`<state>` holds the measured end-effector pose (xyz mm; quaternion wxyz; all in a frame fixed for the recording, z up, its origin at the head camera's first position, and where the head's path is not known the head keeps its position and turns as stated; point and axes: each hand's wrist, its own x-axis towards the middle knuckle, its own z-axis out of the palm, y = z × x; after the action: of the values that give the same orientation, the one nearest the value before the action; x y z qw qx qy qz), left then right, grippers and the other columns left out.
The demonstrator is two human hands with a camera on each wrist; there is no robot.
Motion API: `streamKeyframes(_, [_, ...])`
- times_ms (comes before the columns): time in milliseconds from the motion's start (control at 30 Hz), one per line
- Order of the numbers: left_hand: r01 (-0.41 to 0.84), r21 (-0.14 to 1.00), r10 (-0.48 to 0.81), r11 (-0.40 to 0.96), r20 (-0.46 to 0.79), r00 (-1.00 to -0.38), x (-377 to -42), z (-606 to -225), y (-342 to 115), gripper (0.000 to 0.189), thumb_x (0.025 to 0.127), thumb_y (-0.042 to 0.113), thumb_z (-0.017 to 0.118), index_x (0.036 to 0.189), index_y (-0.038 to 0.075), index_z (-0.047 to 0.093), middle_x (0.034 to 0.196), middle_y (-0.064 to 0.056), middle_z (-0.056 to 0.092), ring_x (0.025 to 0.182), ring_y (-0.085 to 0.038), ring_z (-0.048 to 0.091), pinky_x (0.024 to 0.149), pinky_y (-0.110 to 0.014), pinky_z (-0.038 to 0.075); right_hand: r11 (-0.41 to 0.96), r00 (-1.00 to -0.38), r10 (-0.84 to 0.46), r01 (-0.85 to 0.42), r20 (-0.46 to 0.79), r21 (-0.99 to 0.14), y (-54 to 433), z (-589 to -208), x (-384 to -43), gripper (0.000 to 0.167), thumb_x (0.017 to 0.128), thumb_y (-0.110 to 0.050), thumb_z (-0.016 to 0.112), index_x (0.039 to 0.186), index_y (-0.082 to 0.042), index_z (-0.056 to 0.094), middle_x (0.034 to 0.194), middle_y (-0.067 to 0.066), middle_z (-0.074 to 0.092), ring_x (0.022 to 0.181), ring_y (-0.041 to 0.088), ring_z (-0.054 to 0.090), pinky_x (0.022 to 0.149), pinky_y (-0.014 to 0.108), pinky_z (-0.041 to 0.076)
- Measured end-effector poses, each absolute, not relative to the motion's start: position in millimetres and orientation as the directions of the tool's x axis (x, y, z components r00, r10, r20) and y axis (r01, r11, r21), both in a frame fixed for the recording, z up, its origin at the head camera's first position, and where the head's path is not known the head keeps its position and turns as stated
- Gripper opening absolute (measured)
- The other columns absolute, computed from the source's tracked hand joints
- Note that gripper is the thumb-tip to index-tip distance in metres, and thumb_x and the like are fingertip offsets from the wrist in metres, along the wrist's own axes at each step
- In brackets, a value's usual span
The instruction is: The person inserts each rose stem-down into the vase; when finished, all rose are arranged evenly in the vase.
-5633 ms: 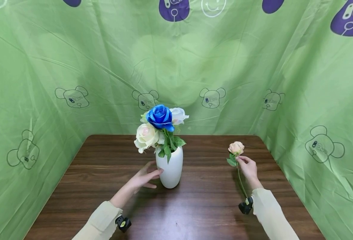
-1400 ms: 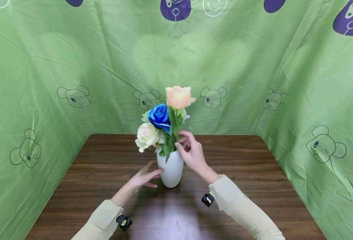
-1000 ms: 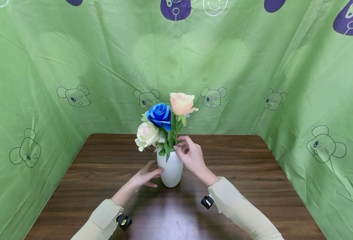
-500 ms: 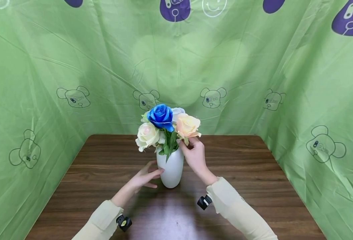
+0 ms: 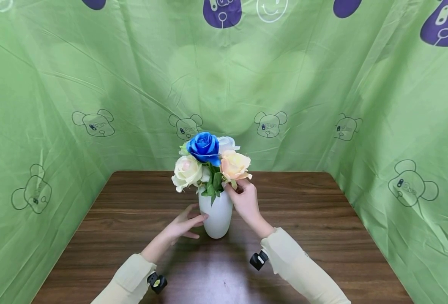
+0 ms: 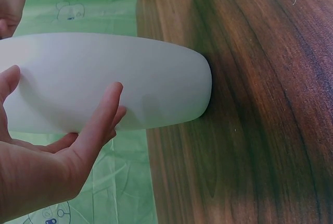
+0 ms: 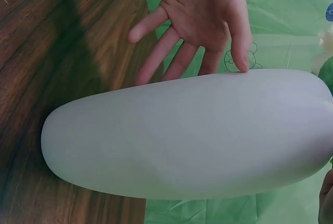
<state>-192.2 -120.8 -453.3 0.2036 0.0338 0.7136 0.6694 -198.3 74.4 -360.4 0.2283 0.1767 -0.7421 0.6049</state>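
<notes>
A white vase [image 5: 215,219] stands upright on the table. Spread, mostly straight fingers of my left hand [image 5: 184,223] rest against its left side; the right wrist view shows that hand [image 7: 205,23] with its thumb touching the vase wall. At the vase's right rim, my right hand [image 5: 245,202] pinches a peach rose [image 5: 235,164] just below the bloom. The rose's lower stem is hidden, apparently inside the vase. A blue rose [image 5: 204,147], a cream rose [image 5: 187,172] and a pale white rose [image 5: 228,144] also stand in the vase.
The brown wooden table [image 5: 304,223] reaches back to a green curtain [image 5: 239,84], which hangs behind it and on both sides. A black wrist camera [image 5: 157,282] sits on the left wrist, another black wrist camera [image 5: 259,260] on the right.
My right hand has brought the peach rose from the table's right side to above the vase, then lowered it among the other roses. My left hand has stayed at the vase.
</notes>
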Motion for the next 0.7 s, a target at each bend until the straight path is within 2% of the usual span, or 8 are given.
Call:
streamKeyframes(233, [-0.223, 0.97, 0.326, 0.099, -0.243, -0.913, -193, -454, -120, 0.075, 0.083, 0.033, 0.061, 0.137, 0.005, 0.016, 0.127, -0.029, 0.035, 0.109, -0.04, 0.043, 0.065, -0.043, 0.051, 0.132, -0.855, -0.022, -0.516, 0.518, -0.846, 83, -364, -201, 0.014, 0.078, 0.003, 0.063, 0.091, 0.006, 0.063, 0.071, 0.007, 0.058, 0.055, 0.009, 0.047, 0.045, 0.02, 0.04])
streamKeyframes(467, [-0.23, 0.969, 0.33, 0.088, -0.246, -0.911, -193, -452, -119, 0.073, 0.084, 0.03, 0.06, 0.137, 0.004, 0.016, 0.127, -0.029, 0.035, 0.11, -0.042, 0.041, 0.066, -0.044, 0.051, 0.132, -0.868, -0.029, -0.496, 0.496, -0.858, 101, -376, -204, 0.01, 0.078, 0.002, 0.064, 0.088, 0.005, 0.062, 0.066, 0.008, 0.056, 0.053, 0.01, 0.049, 0.046, 0.019, 0.041])
streamKeyframes(700, [-0.221, 0.971, 0.338, 0.088, -0.238, -0.91, -192, -454, -121, 0.073, 0.084, 0.032, 0.06, 0.137, 0.005, 0.017, 0.127, -0.028, 0.036, 0.11, -0.042, 0.042, 0.066, -0.043, 0.051, 0.249, -0.899, -0.1, -0.437, 0.426, -0.864, 128, -396, -202, 0.013, 0.081, -0.002, 0.062, 0.093, 0.003, 0.064, 0.076, 0.012, 0.061, 0.059, 0.028, 0.054, 0.05, 0.025, 0.045])
